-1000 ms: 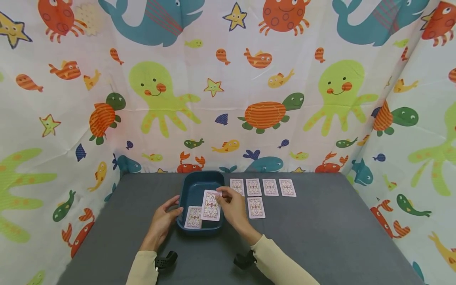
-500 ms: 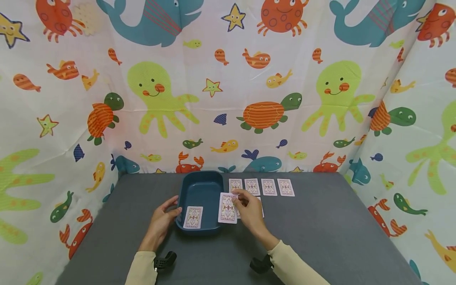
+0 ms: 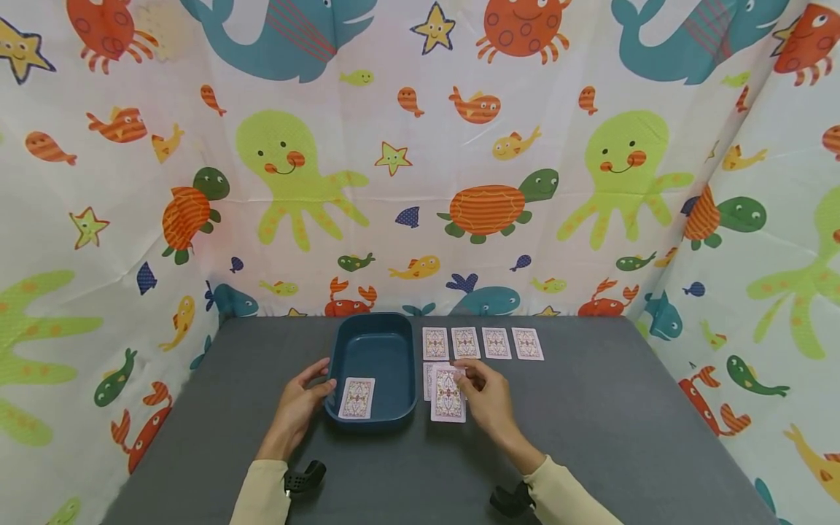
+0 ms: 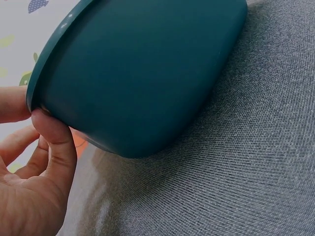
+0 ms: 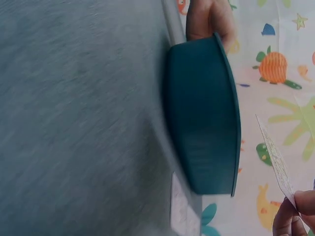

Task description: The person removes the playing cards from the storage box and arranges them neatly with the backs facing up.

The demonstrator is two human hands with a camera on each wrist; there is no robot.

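My left hand (image 3: 300,402) grips the tray (image 3: 380,361) while my right hand (image 3: 491,402) pinches one card (image 3: 448,397) just beside it, above the table (image 3: 604,430), where a slack pinch could drop it askew onto another card (image 3: 428,380).

A person's bare left hand (image 3: 298,405) and bare right hand (image 3: 488,403) reach forward, well apart, from a cream-coloured fabric left sleeve (image 3: 261,492) and a matching right sleeve (image 3: 572,497). The left forearm leans slightly inward; the right slants more sharply, running from lower right toward the centre. Up close at the left wrist, the bent left thumb (image 4: 55,133) pinches opposite the forefinger (image 4: 12,104), with other fingers (image 4: 37,161) curled behind. The right hand pinches too, its right thumb (image 5: 307,198) against bent fingers (image 5: 281,220), partly cropped in the right wrist's view.
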